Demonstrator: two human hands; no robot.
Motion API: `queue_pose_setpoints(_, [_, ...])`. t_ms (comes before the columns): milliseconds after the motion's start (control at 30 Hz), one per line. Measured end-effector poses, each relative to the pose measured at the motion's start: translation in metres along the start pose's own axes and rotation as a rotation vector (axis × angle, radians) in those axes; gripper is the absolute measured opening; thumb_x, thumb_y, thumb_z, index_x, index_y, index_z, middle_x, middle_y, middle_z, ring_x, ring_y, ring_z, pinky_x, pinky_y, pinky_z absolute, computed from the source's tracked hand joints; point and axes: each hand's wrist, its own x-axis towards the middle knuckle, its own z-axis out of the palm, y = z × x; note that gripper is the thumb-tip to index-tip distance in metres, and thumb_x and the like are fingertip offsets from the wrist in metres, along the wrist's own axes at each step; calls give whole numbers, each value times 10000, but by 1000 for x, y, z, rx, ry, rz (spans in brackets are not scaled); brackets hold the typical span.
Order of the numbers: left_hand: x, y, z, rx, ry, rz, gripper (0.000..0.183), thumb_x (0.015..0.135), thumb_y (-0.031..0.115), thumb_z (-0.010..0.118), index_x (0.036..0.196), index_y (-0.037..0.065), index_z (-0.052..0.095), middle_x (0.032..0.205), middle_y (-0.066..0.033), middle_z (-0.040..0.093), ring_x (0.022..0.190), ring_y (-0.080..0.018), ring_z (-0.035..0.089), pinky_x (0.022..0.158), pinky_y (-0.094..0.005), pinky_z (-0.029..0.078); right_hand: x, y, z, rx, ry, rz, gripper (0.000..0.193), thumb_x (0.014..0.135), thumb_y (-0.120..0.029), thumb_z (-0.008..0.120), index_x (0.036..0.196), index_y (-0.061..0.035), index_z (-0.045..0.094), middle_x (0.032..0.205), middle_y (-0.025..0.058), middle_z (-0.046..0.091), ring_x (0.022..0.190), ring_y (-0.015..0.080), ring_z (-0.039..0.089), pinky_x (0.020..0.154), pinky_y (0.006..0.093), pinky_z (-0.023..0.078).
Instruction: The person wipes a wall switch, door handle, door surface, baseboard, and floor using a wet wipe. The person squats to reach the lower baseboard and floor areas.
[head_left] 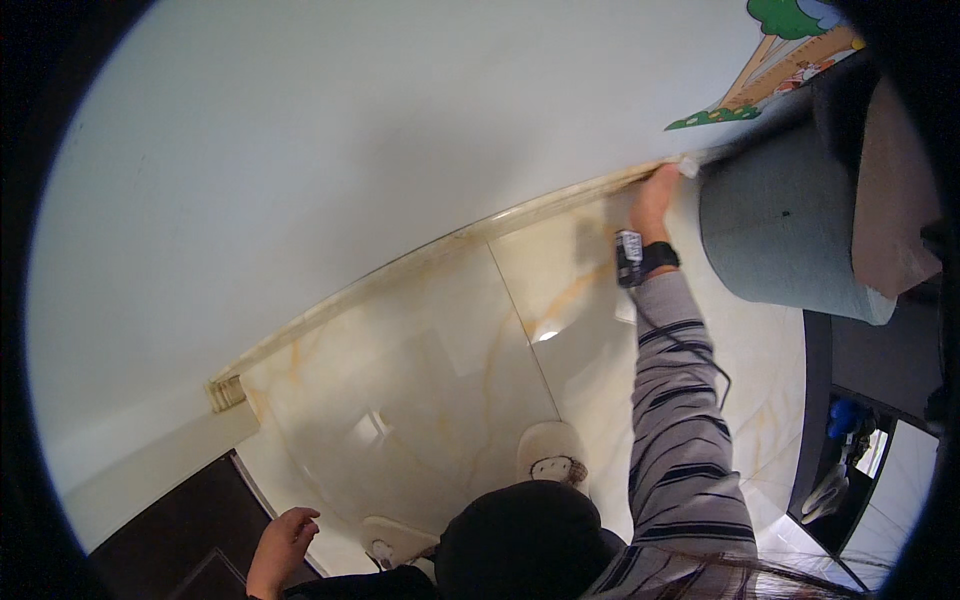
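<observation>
My right hand (655, 203) reaches far forward to the skirting board (480, 228) along the foot of the white wall. Its fingers close on a small white wad (688, 167), perhaps a cloth or tissue, pressed where the board meets the wall. On that wrist sits a black strap with a small boxed device (628, 258), and a cable runs from it down the striped sleeve. Low on the left, my left hand (285, 550) hangs above the floor beside a dark door or panel. Its fingers are loosely bent and hold nothing.
A grey-blue padded seat or stool (775, 215) stands close to the right of my right arm. Beyond it is a dark shelf (840, 470) with small items. Glossy marbled tiles (430, 360) cover the floor. A tree decal (755, 85) is on the wall.
</observation>
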Motion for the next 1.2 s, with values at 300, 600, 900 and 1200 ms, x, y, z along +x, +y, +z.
queue_pose_setpoints(300, [-12, -32, 1, -86, 41, 67, 215, 940, 66, 598, 1132, -20, 642, 912, -176, 691, 840, -264, 688, 750, -351, 531, -219, -21, 126, -230, -129, -44, 647, 1089, -305, 287, 1484, 180, 124, 1583, 360, 84, 1504, 424, 58, 1237, 423, 35])
queue_pose_setpoints(600, [-31, -54, 4, -105, 76, 123, 205, 924, 22, 599, 1120, -17, 645, 921, -152, 688, 840, -241, 680, 746, -332, 530, -376, -46, 194, -152, -524, 54, 611, 1070, -189, 337, 1488, 166, 67, 1591, 341, -8, 1506, 415, -47, 1223, 460, -43])
queue_pose_setpoints(900, [-54, -51, 0, -47, 114, 130, 208, 920, 23, 603, 1119, -12, 651, 955, -159, 688, 864, -268, 682, 781, -342, 534, -406, -15, 210, -200, -479, -194, 512, 1062, -149, 379, 1486, 69, 194, 1470, 288, 265, 1484, 420, 76, 1225, 493, 9])
queue_pose_setpoints(1200, [-54, -45, -1, -113, 82, 22, 228, 902, 60, 653, 1123, 6, 657, 1005, -176, 682, 872, -312, 672, 771, -374, 532, -206, -22, 111, -296, -202, 1, 534, 1087, -227, 305, 1507, 89, 207, 1585, 210, 241, 1463, 297, 224, 1221, 387, 130])
